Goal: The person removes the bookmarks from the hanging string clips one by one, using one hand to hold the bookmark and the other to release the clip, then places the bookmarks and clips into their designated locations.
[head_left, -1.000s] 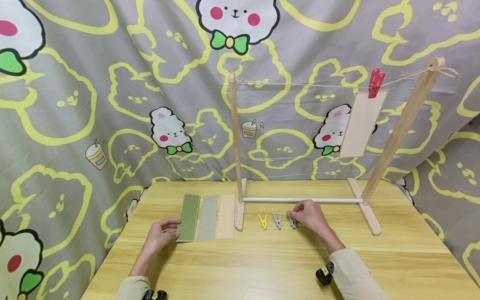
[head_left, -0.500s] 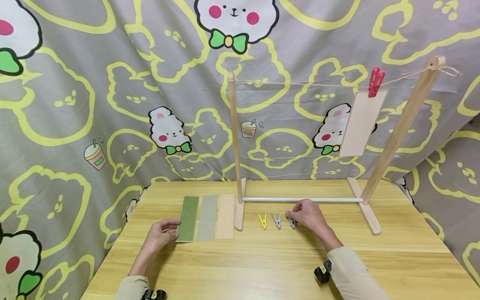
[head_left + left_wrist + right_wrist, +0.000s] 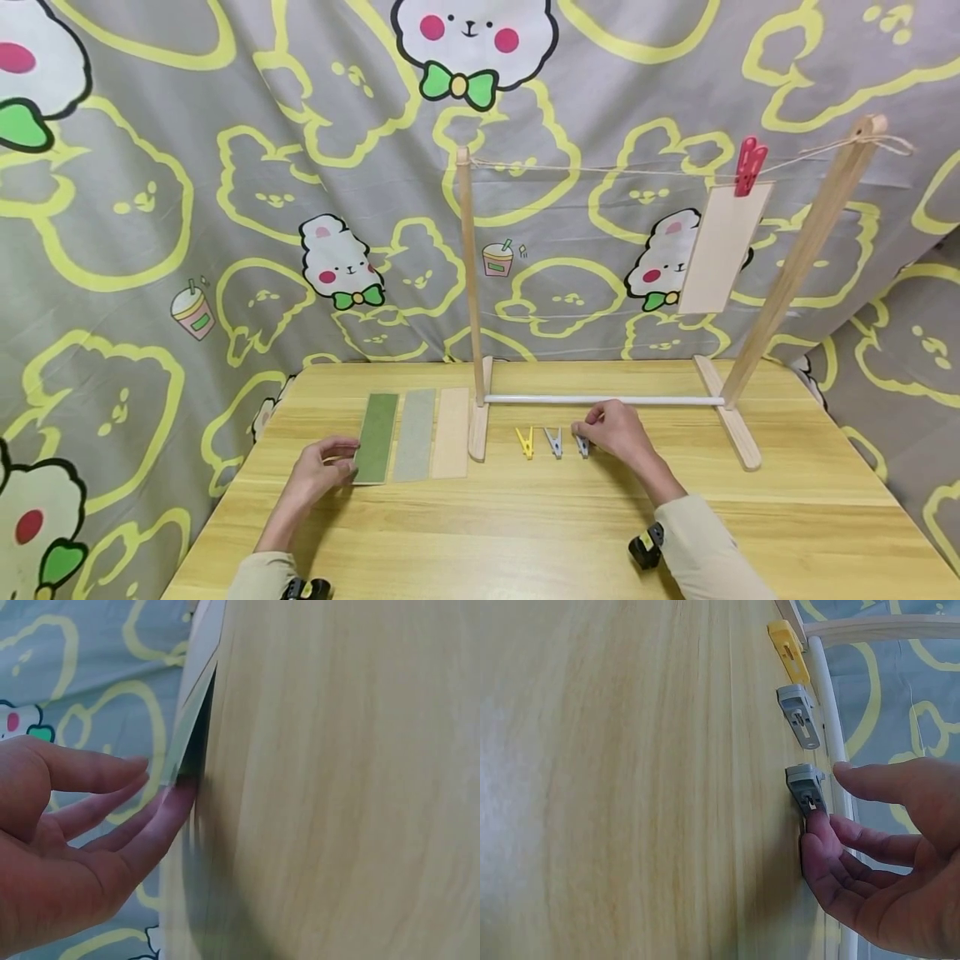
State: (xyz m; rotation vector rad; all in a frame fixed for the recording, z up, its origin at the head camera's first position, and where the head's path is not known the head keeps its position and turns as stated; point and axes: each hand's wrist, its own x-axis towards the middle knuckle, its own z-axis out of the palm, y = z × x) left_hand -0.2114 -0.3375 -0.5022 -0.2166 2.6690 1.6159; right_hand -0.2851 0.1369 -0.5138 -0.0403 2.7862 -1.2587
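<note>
A green card lies beside two paler cards, its near left edge tilted up off the table. My left hand is at that edge, fingertips under it and the thumb above. My right hand is bent over a grey clothespin. Its fingertips meet one end of it, and the thumb stands slightly apart from the other. Left of this clothespin are a second grey clothespin and a yellow clothespin.
Behind the clothespins stands a wooden frame with a white crossbar and a string on top. A red clothespin hangs a beige card there. A blue-grey card and another beige card lie by the frame's left foot.
The green card has shifted slightly toward me beside my left hand. Both hands stay almost where they were.
</note>
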